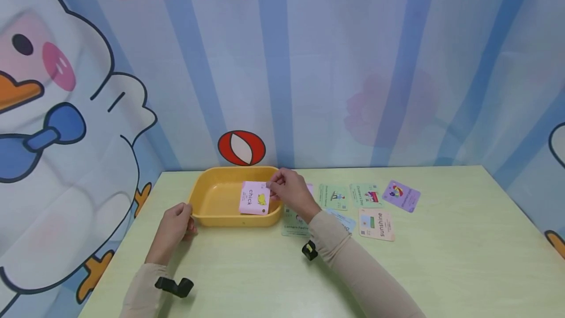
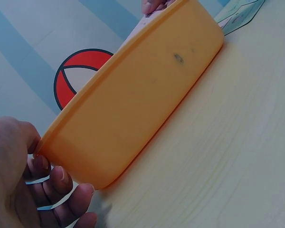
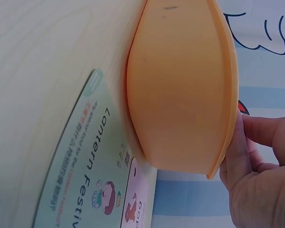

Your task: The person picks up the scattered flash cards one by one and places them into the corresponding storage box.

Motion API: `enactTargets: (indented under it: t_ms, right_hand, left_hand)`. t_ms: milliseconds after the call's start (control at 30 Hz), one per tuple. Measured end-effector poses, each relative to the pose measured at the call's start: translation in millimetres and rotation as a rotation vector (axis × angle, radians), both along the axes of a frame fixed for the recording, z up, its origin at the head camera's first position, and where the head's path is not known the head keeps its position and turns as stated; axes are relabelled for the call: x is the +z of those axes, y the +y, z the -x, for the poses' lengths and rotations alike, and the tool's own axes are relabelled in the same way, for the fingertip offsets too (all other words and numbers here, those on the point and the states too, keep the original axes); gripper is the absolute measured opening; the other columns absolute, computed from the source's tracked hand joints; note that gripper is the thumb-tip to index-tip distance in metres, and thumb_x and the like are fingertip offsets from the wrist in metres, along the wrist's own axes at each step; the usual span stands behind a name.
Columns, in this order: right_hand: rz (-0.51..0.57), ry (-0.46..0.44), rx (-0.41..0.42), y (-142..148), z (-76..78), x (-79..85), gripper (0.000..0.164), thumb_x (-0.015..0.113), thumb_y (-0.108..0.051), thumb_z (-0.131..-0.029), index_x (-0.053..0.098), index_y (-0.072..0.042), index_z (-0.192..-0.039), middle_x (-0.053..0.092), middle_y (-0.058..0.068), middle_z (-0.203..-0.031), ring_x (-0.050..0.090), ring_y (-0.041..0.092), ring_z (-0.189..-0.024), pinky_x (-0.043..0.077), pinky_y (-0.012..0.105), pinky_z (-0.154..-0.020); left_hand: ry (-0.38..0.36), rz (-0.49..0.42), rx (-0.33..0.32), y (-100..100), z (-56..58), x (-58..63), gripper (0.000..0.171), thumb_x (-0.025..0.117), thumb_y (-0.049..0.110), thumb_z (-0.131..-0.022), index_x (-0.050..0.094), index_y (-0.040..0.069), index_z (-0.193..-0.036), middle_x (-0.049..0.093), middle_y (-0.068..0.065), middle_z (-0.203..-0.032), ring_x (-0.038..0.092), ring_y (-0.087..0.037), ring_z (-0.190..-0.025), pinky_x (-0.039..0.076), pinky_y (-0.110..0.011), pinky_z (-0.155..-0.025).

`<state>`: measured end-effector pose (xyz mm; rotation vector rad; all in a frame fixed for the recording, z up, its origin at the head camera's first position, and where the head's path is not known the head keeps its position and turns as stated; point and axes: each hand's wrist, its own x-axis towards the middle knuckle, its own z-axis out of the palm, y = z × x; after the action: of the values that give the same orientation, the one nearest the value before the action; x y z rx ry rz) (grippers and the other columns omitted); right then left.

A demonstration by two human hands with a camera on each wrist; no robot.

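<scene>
With thumb and fingers, my left hand [image 1: 171, 227] pinches the rim of a yellow plastic tray [image 1: 238, 221] at its near left corner. In the left wrist view the thumb lies over the rim and the other fingers curl loosely below. My right hand [image 1: 292, 193] reaches over the tray's right side and pinches a pink card [image 1: 249, 200] by its right edge. The card reads "chick" and has a yellow chick picture. It overlaps the right part of the tray. In the right wrist view, the tray wall hides the card.
Right of the tray lie a green "Lantern Festival" card [image 3: 92, 156], a pink card [image 3: 135, 199], a blue card [image 1: 342, 219], two green cards [image 1: 366, 195], an orange "sunshine" card [image 1: 376, 225] and a purple card [image 1: 401, 196]. A printed curtain [image 1: 318, 63] hangs behind the table [image 1: 247, 269].
</scene>
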<state>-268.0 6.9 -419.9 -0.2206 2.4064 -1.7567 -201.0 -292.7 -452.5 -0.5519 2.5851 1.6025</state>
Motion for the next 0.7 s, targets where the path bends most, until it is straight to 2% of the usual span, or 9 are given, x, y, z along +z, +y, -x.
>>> enactTargets:
  t_ms: [600,700]
  right_hand:
    - [-0.036,-0.008,-0.004,-0.5,0.4,-2.0,0.010,0.068,-0.017,-0.098,0.062,-0.009,-0.098,0.065,0.008,-0.088,0.066,0.019,-0.073,0.058,0.026,-0.070]
    - [-0.020,0.009,0.007,0.5,0.9,-3.0,0.010,0.068,-0.016,-0.098,0.061,-0.008,-0.097,0.067,0.008,-0.087,0.068,0.019,-0.073,0.059,0.028,-0.071]
  left_hand:
    - [-0.002,-0.002,-0.007,-1.1,-0.5,-0.8,0.035,0.036,0.035,-0.108,0.050,0.005,-0.096,0.053,-0.005,-0.077,0.058,-0.023,-0.075,0.050,-0.031,-0.067]
    - [0.000,0.002,-0.007,-1.0,-0.4,-1.0,0.035,0.036,0.035,-0.108,0.050,0.006,-0.095,0.053,-0.005,-0.077,0.058,-0.023,-0.075,0.050,-0.031,-0.067]
